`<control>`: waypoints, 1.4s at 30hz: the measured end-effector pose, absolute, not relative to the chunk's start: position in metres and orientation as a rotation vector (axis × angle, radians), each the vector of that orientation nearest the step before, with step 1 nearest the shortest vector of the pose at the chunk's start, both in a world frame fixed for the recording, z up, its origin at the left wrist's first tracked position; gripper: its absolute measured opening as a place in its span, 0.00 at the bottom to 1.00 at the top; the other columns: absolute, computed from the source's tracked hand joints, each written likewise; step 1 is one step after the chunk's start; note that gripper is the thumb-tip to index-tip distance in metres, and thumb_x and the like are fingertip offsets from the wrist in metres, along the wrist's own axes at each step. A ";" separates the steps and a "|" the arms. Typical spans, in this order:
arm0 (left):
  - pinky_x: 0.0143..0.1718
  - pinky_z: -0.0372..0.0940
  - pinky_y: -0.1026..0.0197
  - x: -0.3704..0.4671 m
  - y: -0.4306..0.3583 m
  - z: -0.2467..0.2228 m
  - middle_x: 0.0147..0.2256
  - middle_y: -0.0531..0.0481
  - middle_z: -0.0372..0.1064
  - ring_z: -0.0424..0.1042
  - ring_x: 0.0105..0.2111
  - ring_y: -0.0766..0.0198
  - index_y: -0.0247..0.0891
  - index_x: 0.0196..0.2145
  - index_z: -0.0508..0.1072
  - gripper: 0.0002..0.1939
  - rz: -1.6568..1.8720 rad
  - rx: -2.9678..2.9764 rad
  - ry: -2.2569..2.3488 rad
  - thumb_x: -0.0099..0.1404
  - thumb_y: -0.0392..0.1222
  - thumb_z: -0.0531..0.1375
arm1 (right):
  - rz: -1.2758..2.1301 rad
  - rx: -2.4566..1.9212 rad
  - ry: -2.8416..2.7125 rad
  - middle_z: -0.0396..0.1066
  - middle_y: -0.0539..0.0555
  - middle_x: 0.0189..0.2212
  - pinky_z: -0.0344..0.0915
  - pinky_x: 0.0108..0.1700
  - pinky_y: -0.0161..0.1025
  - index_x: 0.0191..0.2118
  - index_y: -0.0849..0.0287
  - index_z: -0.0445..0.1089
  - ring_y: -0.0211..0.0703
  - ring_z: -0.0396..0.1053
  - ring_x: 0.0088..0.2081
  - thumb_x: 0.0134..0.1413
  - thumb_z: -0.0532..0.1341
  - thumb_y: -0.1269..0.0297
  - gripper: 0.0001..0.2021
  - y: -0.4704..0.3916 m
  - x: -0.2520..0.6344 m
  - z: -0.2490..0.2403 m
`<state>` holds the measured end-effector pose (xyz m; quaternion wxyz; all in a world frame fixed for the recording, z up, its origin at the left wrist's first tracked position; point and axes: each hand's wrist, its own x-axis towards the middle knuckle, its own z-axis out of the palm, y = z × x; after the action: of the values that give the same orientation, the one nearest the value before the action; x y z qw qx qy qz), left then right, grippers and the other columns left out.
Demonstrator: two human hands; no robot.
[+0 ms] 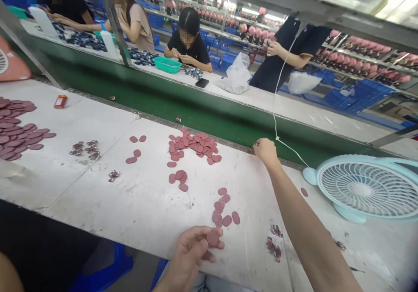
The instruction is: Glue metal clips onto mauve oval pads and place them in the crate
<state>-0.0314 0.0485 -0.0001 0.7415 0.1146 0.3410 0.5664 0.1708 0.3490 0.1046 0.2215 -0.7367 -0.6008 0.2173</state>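
By the near edge of the table (150,213), the left hand (189,248) grips one disc (213,238) between thumb and fingers, its long axis unclear, while the right hand (266,151) is well apart, fingers curled, holding what I cannot tell.

A pale fan (362,190) stood at the right. Beyond the green belt (209,119), a phone (202,83) lay between a basket (167,68) and a bag (238,75).

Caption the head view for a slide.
Left hand holding a reddish disc; right hand at the far edge of the white table, loose discs nearby.
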 end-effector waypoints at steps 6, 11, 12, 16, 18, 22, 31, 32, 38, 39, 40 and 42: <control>0.34 0.71 0.66 -0.034 0.049 0.007 0.47 0.42 0.82 0.81 0.41 0.57 0.41 0.37 0.83 0.07 1.206 0.239 0.755 0.59 0.40 0.71 | 0.935 -1.612 -1.675 0.80 0.52 0.44 0.71 0.53 0.43 0.42 0.54 0.78 0.46 0.76 0.48 0.60 0.66 0.59 0.08 0.192 0.175 0.096; 0.36 0.74 0.63 -0.029 0.044 0.005 0.49 0.44 0.81 0.81 0.44 0.54 0.43 0.38 0.83 0.07 1.142 0.374 0.748 0.61 0.37 0.70 | 1.354 -1.279 -1.240 0.81 0.52 0.40 0.76 0.47 0.41 0.39 0.47 0.81 0.45 0.78 0.44 0.56 0.70 0.65 0.06 0.062 0.162 0.071; 0.37 0.74 0.62 -0.026 0.042 0.005 0.49 0.44 0.81 0.80 0.45 0.54 0.43 0.39 0.83 0.07 1.127 0.409 0.745 0.61 0.37 0.70 | 1.408 -1.287 -1.145 0.81 0.51 0.38 0.77 0.45 0.40 0.40 0.46 0.81 0.45 0.79 0.41 0.55 0.70 0.65 0.06 0.048 0.158 0.066; 0.40 0.75 0.60 -0.017 0.034 0.003 0.47 0.42 0.81 0.80 0.43 0.55 0.42 0.46 0.81 0.13 1.007 0.513 0.735 0.63 0.36 0.69 | 1.513 -1.325 -0.846 0.83 0.52 0.35 0.79 0.43 0.42 0.40 0.47 0.82 0.47 0.81 0.37 0.53 0.72 0.61 0.07 0.022 0.153 0.053; 0.40 0.74 0.61 -0.013 0.030 0.002 0.47 0.42 0.81 0.80 0.42 0.57 0.42 0.47 0.80 0.14 0.958 0.539 0.743 0.63 0.35 0.68 | 1.507 -1.347 -0.783 0.83 0.53 0.37 0.79 0.44 0.42 0.40 0.49 0.82 0.47 0.81 0.39 0.53 0.72 0.61 0.08 0.018 0.156 0.051; 0.38 0.72 0.65 -0.009 0.025 0.003 0.39 0.48 0.81 0.77 0.33 0.67 0.41 0.43 0.80 0.11 0.930 0.569 0.750 0.62 0.32 0.68 | 1.549 -1.336 -0.738 0.83 0.55 0.40 0.78 0.45 0.39 0.42 0.52 0.82 0.45 0.80 0.41 0.55 0.71 0.61 0.09 0.014 0.165 0.052; 0.46 0.73 0.57 -0.004 0.028 0.011 0.45 0.45 0.81 0.79 0.40 0.59 0.38 0.33 0.82 0.06 0.872 0.722 0.819 0.62 0.29 0.68 | 1.582 -1.368 -0.800 0.81 0.52 0.36 0.76 0.41 0.35 0.42 0.52 0.80 0.40 0.78 0.36 0.58 0.69 0.61 0.07 0.009 0.177 0.058; 0.47 0.74 0.56 -0.004 0.028 0.011 0.45 0.44 0.81 0.80 0.40 0.58 0.38 0.33 0.82 0.06 0.870 0.738 0.820 0.62 0.29 0.67 | 1.586 -1.370 -0.816 0.81 0.52 0.36 0.75 0.40 0.34 0.42 0.52 0.80 0.39 0.78 0.36 0.59 0.69 0.61 0.07 0.008 0.179 0.058; 0.48 0.76 0.54 -0.003 0.026 0.012 0.48 0.44 0.81 0.81 0.46 0.52 0.41 0.34 0.84 0.10 0.898 0.840 0.837 0.61 0.27 0.68 | 1.660 -1.360 -0.821 0.79 0.50 0.33 0.75 0.37 0.34 0.44 0.53 0.79 0.39 0.77 0.36 0.61 0.67 0.60 0.07 0.009 0.187 0.063; 0.49 0.76 0.55 -0.003 0.026 0.012 0.48 0.44 0.81 0.80 0.46 0.52 0.41 0.34 0.84 0.10 0.911 0.866 0.848 0.61 0.27 0.68 | 1.642 -1.372 -0.839 0.79 0.50 0.34 0.75 0.38 0.34 0.44 0.52 0.79 0.39 0.77 0.36 0.61 0.67 0.60 0.07 0.009 0.187 0.064; 0.49 0.76 0.55 -0.003 0.025 0.012 0.48 0.44 0.81 0.80 0.47 0.52 0.42 0.35 0.84 0.10 0.921 0.887 0.858 0.60 0.27 0.68 | 1.611 -1.386 -0.875 0.79 0.50 0.35 0.75 0.38 0.34 0.44 0.52 0.79 0.38 0.77 0.36 0.62 0.66 0.61 0.07 0.009 0.187 0.065; 0.50 0.75 0.56 -0.003 0.025 0.011 0.48 0.45 0.81 0.80 0.47 0.52 0.43 0.35 0.84 0.11 0.931 0.902 0.872 0.60 0.27 0.68 | 1.522 -1.419 -0.974 0.79 0.50 0.38 0.75 0.40 0.34 0.44 0.50 0.79 0.38 0.77 0.38 0.62 0.66 0.62 0.06 0.009 0.186 0.067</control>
<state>-0.0030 0.0246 0.0111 0.7101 0.4065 0.3930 0.4196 0.1858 0.0086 0.0674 0.4097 -0.5634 -0.3866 0.6043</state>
